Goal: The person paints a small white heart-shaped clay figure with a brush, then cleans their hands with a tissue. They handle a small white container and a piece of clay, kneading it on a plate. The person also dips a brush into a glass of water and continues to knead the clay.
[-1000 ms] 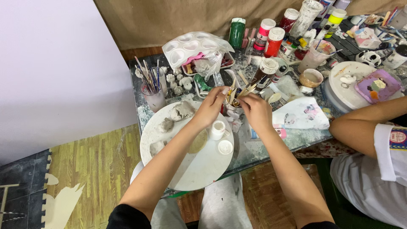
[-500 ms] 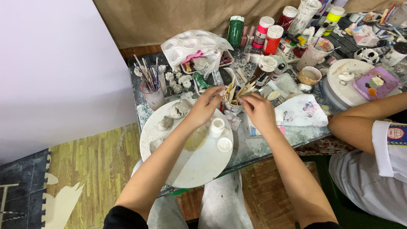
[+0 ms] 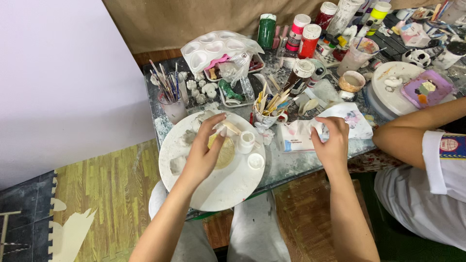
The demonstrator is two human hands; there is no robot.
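My left hand [image 3: 206, 153] rests over the round white board [image 3: 228, 187] and holds a short wooden tool [image 3: 231, 128] between thumb and fingers, above a flat yellowish disc of clay [image 3: 225, 150]. A small white jar [image 3: 246, 142] and its lid [image 3: 256, 161] stand just to the right of it. My right hand [image 3: 331, 140] grips a crumpled white cloth [image 3: 347, 119] lying on the table's right part. A cup of wooden sticks and brushes [image 3: 267, 109] stands between the two hands.
A jar of brushes [image 3: 171, 97] is at the back left, a white heart-shaped mould tray [image 3: 213, 46] behind it, paint bottles [image 3: 306, 36] at the back. Another person's arm [image 3: 417, 126] reaches in from the right near a second white board [image 3: 393, 92]. Wooden floor lies left.
Both hands have left the cup of sticks: the left came down over the white board with a wooden tool, the right moved right onto the white cloth.
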